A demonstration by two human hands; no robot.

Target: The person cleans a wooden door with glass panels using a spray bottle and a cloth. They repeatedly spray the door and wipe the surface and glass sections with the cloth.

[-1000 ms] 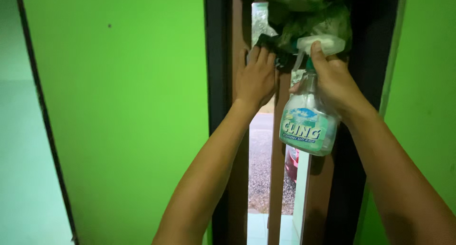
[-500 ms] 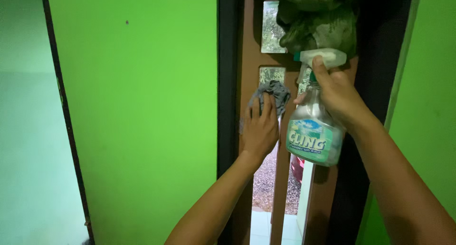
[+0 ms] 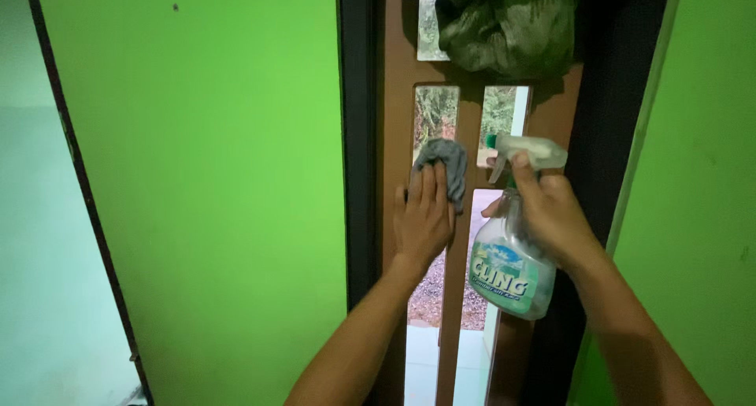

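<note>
The left hand (image 3: 424, 217), flat on a grey cloth (image 3: 442, 168), has slid down the glass pane (image 3: 435, 111), while the right hand (image 3: 551, 213), at three o'clock, grips the spray bottle (image 3: 510, 276).

Grey cloth (image 3: 441, 170) under left hand (image 3: 424, 217), on window frame (image 3: 453, 296)
</note>
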